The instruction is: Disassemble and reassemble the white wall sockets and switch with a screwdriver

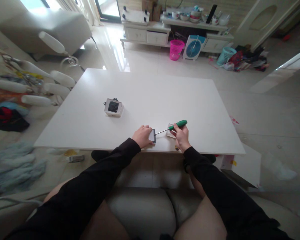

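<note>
Near the front edge of the white table (145, 96), my left hand (141, 136) is closed around a small flat white piece with a dark edge (153, 136). My right hand (182, 137) grips a screwdriver (178, 125) by its green handle. The metal shaft points left, and its tip meets the dark edge of the piece. Partly hidden behind my right hand lies a light-coloured flat part (170, 134). Beside the right wrist sits a tiny dark and yellowish bit (177, 148), too small to name.
A white box-shaped device with a dark square top (113, 107) rests on the table's left half. Past the table, a pink basket (176, 50) and a blue-and-white fan (193, 47) stand on the floor before a low cabinet. A lamp with white tubes (62, 78) borders the left side.
</note>
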The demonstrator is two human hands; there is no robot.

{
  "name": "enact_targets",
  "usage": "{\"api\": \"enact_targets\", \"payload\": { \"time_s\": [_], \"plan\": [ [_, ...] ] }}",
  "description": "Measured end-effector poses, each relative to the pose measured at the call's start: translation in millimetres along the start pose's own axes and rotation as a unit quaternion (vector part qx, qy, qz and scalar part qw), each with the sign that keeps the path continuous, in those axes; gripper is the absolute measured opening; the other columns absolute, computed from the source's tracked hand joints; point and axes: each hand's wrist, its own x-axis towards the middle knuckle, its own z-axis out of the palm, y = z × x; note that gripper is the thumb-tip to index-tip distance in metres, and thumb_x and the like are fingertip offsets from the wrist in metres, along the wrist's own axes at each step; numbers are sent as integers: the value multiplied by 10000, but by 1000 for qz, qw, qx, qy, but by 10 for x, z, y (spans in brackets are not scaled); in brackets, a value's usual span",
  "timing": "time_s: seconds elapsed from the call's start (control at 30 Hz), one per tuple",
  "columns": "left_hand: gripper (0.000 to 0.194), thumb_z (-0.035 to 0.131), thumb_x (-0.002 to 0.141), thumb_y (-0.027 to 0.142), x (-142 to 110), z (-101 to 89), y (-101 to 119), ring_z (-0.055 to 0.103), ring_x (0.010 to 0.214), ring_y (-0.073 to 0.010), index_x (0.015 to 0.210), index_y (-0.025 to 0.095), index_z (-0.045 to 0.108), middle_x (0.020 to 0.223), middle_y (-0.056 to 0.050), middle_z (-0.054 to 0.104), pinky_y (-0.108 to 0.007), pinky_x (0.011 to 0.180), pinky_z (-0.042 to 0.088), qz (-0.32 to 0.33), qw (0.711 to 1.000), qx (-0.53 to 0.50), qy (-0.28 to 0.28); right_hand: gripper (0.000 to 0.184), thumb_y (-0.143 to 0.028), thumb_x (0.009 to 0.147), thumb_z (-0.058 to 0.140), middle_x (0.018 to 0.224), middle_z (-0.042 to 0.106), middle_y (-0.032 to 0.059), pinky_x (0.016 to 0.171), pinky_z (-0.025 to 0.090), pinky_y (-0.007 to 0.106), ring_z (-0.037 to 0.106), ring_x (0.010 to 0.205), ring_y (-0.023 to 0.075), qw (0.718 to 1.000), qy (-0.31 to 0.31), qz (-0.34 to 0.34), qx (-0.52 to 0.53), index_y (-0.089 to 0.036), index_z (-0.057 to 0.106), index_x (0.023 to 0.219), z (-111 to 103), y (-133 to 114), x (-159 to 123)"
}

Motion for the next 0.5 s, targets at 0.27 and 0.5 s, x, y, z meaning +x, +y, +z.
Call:
{"api": "enact_targets", "payload": {
  "time_s": [0.27,0.5],
  "plan": [
    [523,920,670,453,-5,22,13,618,1075,-321,1025,168,662,1081,-115,674,-403,887,518,-2,1000,8,6,412,-481,760,805,887,668,-10,704,660,344,725,782,166,993,21,-109,-31,-219,544,942,63,-16,-208],
    [542,898,702,453,-33,-18,32,603,1081,-296,1093,168,655,1115,-104,654,-372,893,518,6,1000,18,6,244,-408,883,739,914,675,26,669,657,304,694,839,185,901,-140,-340,-229,-241,583,970,261,-275,-692]
  ]
}}
